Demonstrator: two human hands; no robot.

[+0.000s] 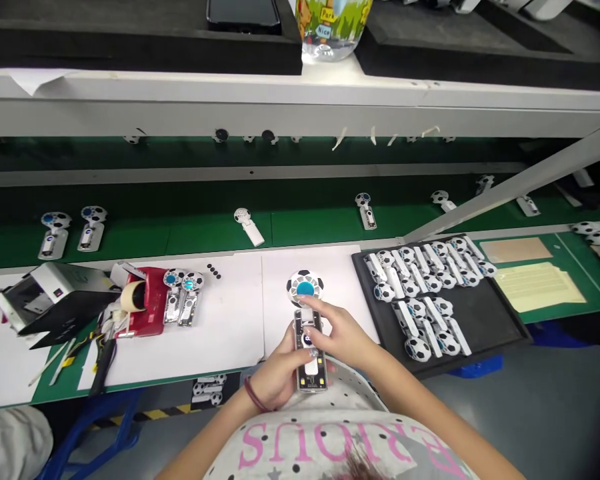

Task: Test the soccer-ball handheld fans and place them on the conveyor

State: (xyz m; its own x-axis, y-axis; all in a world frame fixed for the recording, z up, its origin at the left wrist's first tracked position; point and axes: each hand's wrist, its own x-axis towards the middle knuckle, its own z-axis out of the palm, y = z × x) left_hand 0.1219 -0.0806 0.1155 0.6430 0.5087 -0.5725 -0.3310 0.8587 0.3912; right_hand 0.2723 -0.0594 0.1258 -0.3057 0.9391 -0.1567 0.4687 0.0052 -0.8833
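A handheld device with a soccer-ball-patterned head is held upright in front of my body. Its head has a blue round centre, and the lower body exposes a dark circuit board with small yellow parts. My left hand is closed around the lower body from the left, thumb across its front. From the right, my right hand grips the same device, with the thumb on the board and the index finger at the neck below the head. Some fingers are hidden behind the device.
A black tray with several similar devices is at right. At left stand a red tape dispenser, two devices, pliers and a tilted box. More devices lie on the green belt beneath a shelf.
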